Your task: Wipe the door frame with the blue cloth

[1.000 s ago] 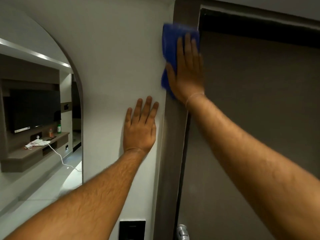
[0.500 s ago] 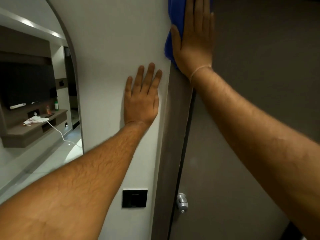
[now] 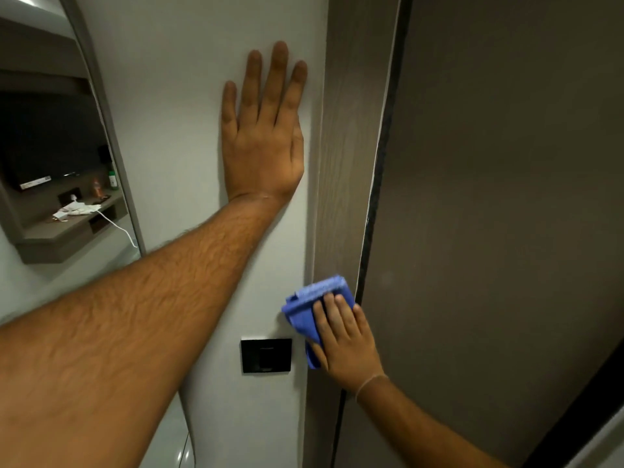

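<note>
The door frame [image 3: 351, 157] is a vertical grey-brown wood-grain strip between the white wall and the dark door. A folded blue cloth [image 3: 309, 309] lies flat against the frame's lower part, overlapping the wall edge. My right hand [image 3: 344, 342] presses on the cloth with fingers pointing up. My left hand [image 3: 263, 136] rests flat on the white wall, fingers spread, just left of the frame and well above the cloth.
A black switch plate [image 3: 266, 355] sits on the wall just left of the cloth. The dark brown door [image 3: 499, 197] fills the right side. An arched mirror [image 3: 50, 157] at the left reflects a shelf with small items and a white cable.
My right hand has slid the blue cloth down the frame from near the top to switch height. The view has tilted downward; my left hand stays on the wall.
</note>
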{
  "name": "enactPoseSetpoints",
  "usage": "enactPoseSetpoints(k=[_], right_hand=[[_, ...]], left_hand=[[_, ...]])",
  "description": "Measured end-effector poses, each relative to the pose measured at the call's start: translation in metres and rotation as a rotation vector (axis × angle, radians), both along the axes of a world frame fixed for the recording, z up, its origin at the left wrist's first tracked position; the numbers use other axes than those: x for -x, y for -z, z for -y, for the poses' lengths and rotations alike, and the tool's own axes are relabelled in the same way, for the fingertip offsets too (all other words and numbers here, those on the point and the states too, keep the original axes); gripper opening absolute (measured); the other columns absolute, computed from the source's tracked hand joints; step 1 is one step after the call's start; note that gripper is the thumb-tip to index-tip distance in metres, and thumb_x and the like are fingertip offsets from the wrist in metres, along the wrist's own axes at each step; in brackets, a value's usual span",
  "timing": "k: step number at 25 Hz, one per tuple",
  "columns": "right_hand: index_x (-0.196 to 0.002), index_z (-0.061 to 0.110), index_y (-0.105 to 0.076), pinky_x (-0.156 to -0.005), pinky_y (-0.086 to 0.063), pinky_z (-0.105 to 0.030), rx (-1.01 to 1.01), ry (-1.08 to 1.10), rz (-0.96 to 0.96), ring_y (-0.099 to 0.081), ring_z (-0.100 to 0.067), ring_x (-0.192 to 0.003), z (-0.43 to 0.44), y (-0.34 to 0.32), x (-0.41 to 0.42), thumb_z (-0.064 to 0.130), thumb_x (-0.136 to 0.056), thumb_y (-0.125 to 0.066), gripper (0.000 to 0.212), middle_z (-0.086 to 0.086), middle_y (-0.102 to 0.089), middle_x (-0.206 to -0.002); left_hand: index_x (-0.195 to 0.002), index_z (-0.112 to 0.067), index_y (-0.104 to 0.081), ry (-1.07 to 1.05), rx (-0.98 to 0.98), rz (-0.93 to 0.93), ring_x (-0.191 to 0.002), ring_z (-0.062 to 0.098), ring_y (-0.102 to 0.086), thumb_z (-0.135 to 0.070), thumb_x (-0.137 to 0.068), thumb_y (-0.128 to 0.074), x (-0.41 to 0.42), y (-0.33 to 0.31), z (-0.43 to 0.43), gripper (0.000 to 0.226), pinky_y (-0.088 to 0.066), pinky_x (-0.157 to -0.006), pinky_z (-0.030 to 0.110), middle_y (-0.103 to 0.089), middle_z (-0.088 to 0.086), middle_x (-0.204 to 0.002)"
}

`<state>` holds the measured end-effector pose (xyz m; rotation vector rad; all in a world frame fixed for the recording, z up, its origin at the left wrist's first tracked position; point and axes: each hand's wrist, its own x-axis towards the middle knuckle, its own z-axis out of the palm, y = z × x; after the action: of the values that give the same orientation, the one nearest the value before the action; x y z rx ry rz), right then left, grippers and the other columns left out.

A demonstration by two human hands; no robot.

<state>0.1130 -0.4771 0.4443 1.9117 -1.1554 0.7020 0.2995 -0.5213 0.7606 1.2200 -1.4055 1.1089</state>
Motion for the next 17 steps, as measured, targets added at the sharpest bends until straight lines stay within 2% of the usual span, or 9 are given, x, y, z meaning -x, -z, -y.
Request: enactPoseSetpoints(k=[2,4,5,7,8,11,12,15,17], right_hand=[[-0.171,0.012,0.004,-0.136,0.014,-0.044,-0.026,0.007,-0.090,0.019,-0.027,-0.166,-0.005,0.047,0.006,0.049,-0.095,-0.043,0.097,-0.011,-0.025,-0.171],[-0.170,0.015,-0.010,-0.136,0.011,-0.043,-0.098,-0.065,-0.222,0.013,-0.026,-0.167,-0.013,0.083,0.014,0.044,-0.090,-0.050,0.094,-0.003,-0.036,-0.162],[-0.170,0.016,-0.011,-0.136,0.010,-0.042,-0.124,-0.101,-0.308,0.003,-0.026,-0.167,-0.016,0.094,0.019,0.042,-0.088,-0.058,0.098,0.002,-0.035,-0.164],[-0.171,0.015,0.001,-0.135,0.007,-0.039,-0.202,-0.136,-0.441,-0.020,-0.021,-0.162,-0.019,0.113,0.029,0.040,-0.078,-0.080,0.126,0.004,-0.019,-0.174],[-0.170,0.014,0.005,-0.135,0.007,-0.039,-0.228,-0.140,-0.468,-0.021,-0.019,-0.161,-0.017,0.119,0.034,0.038,-0.072,-0.088,0.137,0.002,-0.008,-0.178],[-0.171,0.019,0.002,-0.136,0.014,-0.040,-0.271,-0.137,-0.469,0.005,-0.019,-0.168,-0.017,0.117,0.038,0.029,-0.066,-0.094,0.142,0.001,0.010,-0.180],[-0.171,0.021,0.002,-0.136,0.015,-0.041,-0.258,-0.133,-0.462,0.004,-0.018,-0.168,-0.017,0.111,0.037,0.027,-0.065,-0.095,0.143,0.002,0.006,-0.181],[-0.171,0.021,0.003,-0.136,0.012,-0.043,-0.143,-0.112,-0.331,-0.024,-0.017,-0.161,-0.015,0.069,0.026,0.033,-0.068,-0.094,0.142,0.004,-0.024,-0.174],[-0.171,0.020,-0.001,-0.136,0.008,-0.045,-0.009,-0.161,-0.138,-0.012,-0.019,-0.167,-0.007,0.006,0.011,0.039,-0.088,-0.079,0.116,-0.001,-0.021,-0.176]], left_hand=[[-0.173,-0.023,-0.023,-0.011,0.017,-0.004,-0.166,0.035,-0.024,-0.026,-0.113,-0.032,0.000,0.003,0.000,0.061,-0.016,-0.134,0.056,-0.026,0.008,-0.180],[-0.172,-0.023,-0.028,-0.025,0.036,0.000,-0.164,0.035,-0.028,-0.026,-0.113,-0.034,0.001,0.005,0.002,0.059,-0.018,-0.133,0.056,-0.031,0.010,-0.178],[-0.171,-0.022,-0.031,-0.029,0.049,-0.003,-0.163,0.035,-0.031,-0.027,-0.113,-0.035,0.001,0.004,0.002,0.058,-0.020,-0.133,0.056,-0.034,0.010,-0.177],[-0.170,-0.021,-0.035,-0.035,0.059,-0.017,-0.162,0.034,-0.035,-0.030,-0.114,-0.035,0.001,0.004,0.002,0.057,-0.022,-0.132,0.056,-0.038,0.010,-0.175],[-0.170,-0.021,-0.037,-0.036,0.056,-0.023,-0.162,0.034,-0.035,-0.031,-0.114,-0.035,0.001,0.004,0.002,0.056,-0.022,-0.132,0.056,-0.039,0.010,-0.175],[-0.170,-0.022,-0.036,-0.029,0.036,-0.023,-0.162,0.034,-0.034,-0.032,-0.115,-0.032,0.001,0.004,0.002,0.056,-0.020,-0.132,0.055,-0.038,0.010,-0.175],[-0.170,-0.022,-0.036,-0.030,0.031,-0.022,-0.162,0.033,-0.033,-0.032,-0.115,-0.031,0.002,0.004,0.001,0.056,-0.019,-0.133,0.055,-0.037,0.009,-0.175],[-0.171,-0.022,-0.034,-0.037,-0.007,-0.024,-0.164,0.032,-0.030,-0.034,-0.116,-0.026,0.002,0.004,-0.002,0.056,-0.015,-0.133,0.054,-0.035,0.009,-0.177],[-0.172,-0.023,-0.031,-0.031,-0.033,-0.018,-0.165,0.032,-0.028,-0.035,-0.116,-0.022,0.002,0.003,-0.003,0.057,-0.014,-0.134,0.053,-0.032,0.009,-0.177]])
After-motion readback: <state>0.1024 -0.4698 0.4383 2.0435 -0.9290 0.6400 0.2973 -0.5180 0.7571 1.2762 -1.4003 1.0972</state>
